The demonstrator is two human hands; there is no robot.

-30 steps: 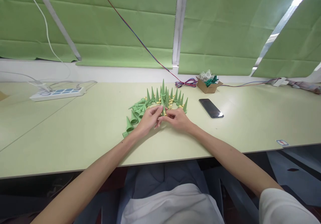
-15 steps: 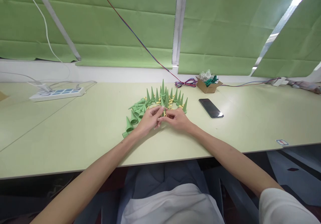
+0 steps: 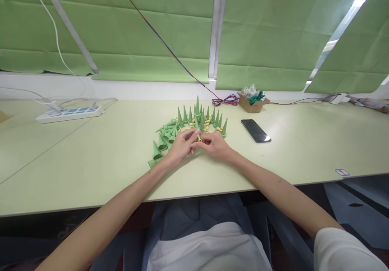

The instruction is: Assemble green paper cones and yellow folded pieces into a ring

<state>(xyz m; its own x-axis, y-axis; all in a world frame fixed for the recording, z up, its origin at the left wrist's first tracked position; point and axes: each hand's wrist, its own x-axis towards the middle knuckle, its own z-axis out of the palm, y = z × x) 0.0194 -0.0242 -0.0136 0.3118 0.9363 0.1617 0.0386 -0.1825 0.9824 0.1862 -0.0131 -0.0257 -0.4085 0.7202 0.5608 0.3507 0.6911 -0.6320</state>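
My left hand (image 3: 184,144) is closed in a pinch around a green plastic spike (image 3: 197,124). My right hand (image 3: 214,144) meets it, thumb and fingertips pinching a small yellow tube-like part (image 3: 199,137) at the spike's near side. The fingers partly cover both pieces, so how far they fit together cannot be seen. Behind my hands stand several upright green cone spikes (image 3: 213,116) in a curve. Small yellow parts (image 3: 207,122) lie among them. Left of my left hand, more green spikes (image 3: 156,151) lie heaped or tilted, some showing hollow round ends.
A black phone (image 3: 256,131) lies right of the spikes. Behind it stands a small cardboard box (image 3: 252,105) with clear plastic and green material, beside a coil of red and blue wire (image 3: 225,100). At the left is a white power strip (image 3: 71,114) on the table (image 3: 100,173).
Both hands stay in nearly the same place. Only a slight shift of the fingers around the yellow part shows.
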